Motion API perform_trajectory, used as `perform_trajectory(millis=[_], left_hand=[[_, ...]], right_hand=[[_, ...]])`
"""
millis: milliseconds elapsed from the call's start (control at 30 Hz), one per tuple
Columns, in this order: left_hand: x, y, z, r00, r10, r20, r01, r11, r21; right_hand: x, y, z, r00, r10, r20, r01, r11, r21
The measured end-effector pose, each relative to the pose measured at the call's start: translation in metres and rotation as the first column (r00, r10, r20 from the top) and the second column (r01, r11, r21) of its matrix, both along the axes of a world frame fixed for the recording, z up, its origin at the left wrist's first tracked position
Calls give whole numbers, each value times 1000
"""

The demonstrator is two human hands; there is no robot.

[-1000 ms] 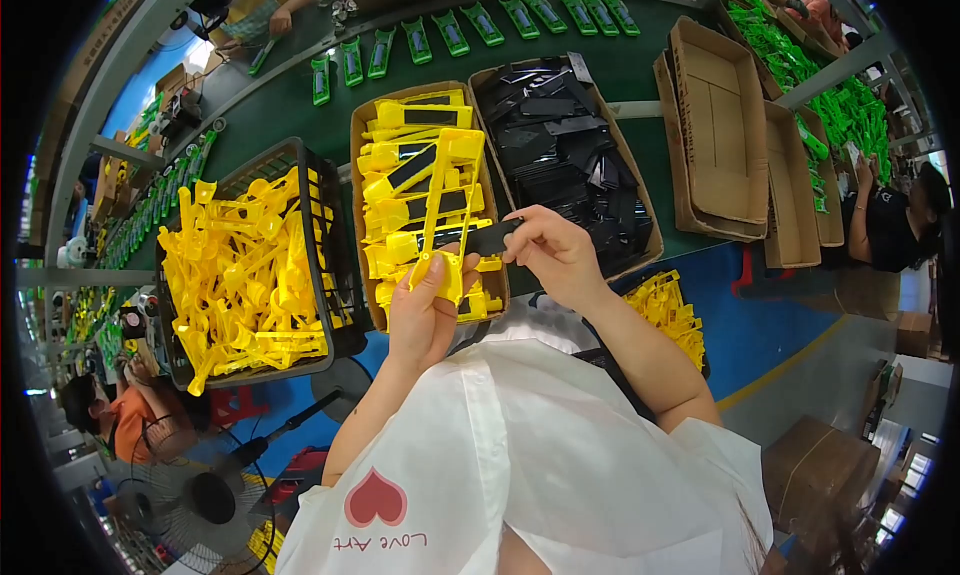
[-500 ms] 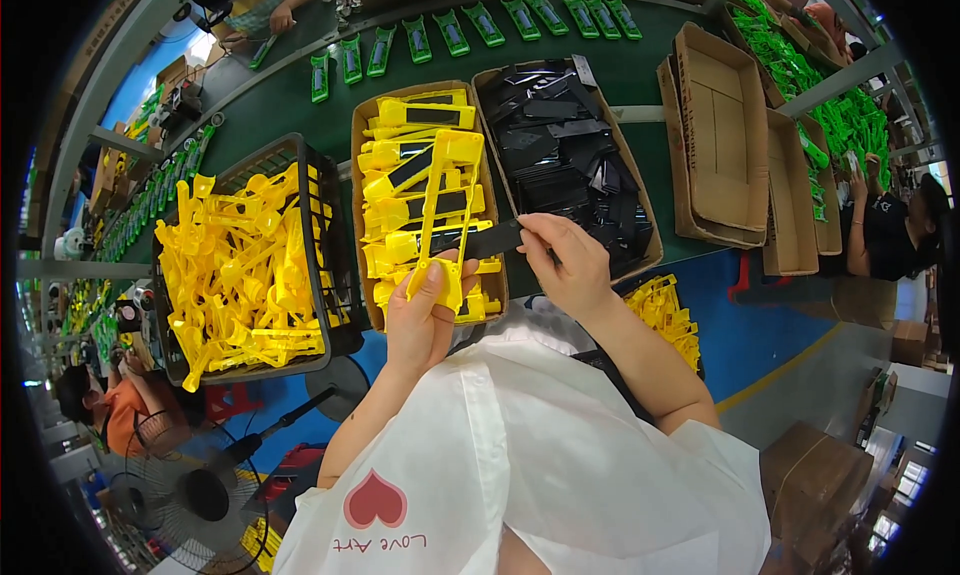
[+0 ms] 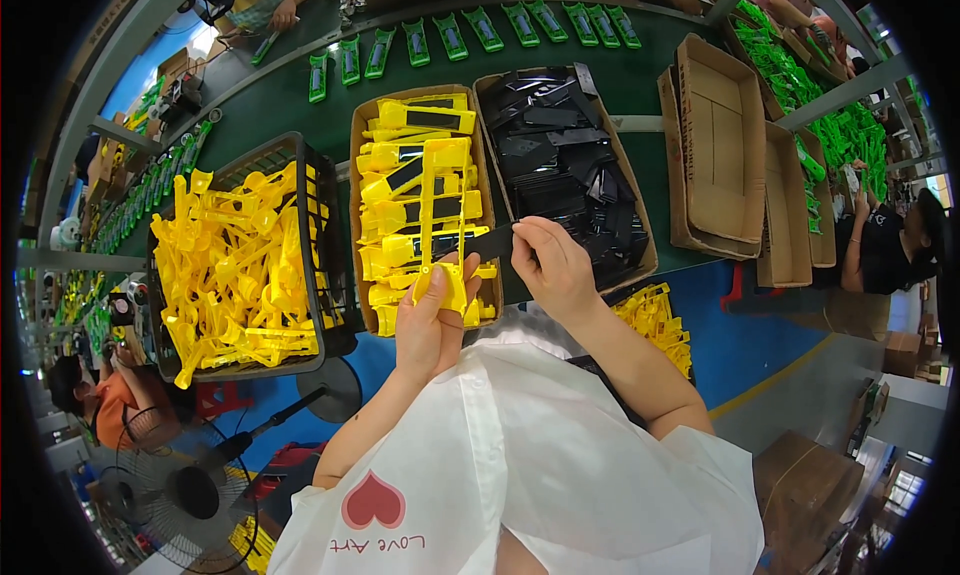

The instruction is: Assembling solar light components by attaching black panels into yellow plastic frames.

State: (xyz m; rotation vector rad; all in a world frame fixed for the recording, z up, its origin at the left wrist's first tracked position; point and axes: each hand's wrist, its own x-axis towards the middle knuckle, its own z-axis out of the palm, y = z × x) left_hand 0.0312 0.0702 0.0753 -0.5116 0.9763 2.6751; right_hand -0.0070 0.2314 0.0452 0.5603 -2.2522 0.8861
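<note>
My left hand [image 3: 430, 320] is closed around the lower end of a yellow plastic frame [image 3: 427, 215], thumb on top. The frame stands out away from me, with a long opening between its two side bars. Between thumb and fingers of my right hand [image 3: 556, 270] is one end of a flat black panel [image 3: 492, 242]. The panel's other end lies at the frame's right side bar, close to my left fingertips; whether it touches the frame I cannot tell. Beneath the frame is a cardboard box [image 3: 362, 293] of yellow frames with black panels in them.
To the right stands a box of loose black panels [image 3: 545, 155]. A dark crate [image 3: 322, 245] heaped with yellow frames is at left. Green parts [image 3: 450, 37] line the back of the green table. Stacked cardboard trays [image 3: 722, 145] stand at right; a fan [image 3: 195, 490] is lower left.
The yellow frame is tipped slightly, its far end lower in view. My right hand and the black panel have come slightly left, nearer the frame. Both hands keep their hold.
</note>
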Motion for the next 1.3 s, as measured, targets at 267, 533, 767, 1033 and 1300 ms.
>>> perform_trajectory(millis=[267,533,767,1033,1300], left_hand=[[-6,-4,1,998,17,-53,-17,1000,8],[2,-3,-10,989,-80,-128,66,992,-110],[1,-3,-5,995,-21,-102,14,998,-66],[11,-5,-23,970,-122,-211,3,871,-491],[15,11,-7,954,-146,-263,-58,767,-639]], right_hand=[[3,0,15,974,218,68,-209,971,-120],[-2,11,22,524,573,631,83,703,-706],[7,1,19,875,214,434,-94,955,-281],[2,6,29,904,102,416,-85,995,-60],[-5,-1,6,953,-38,302,40,999,1]])
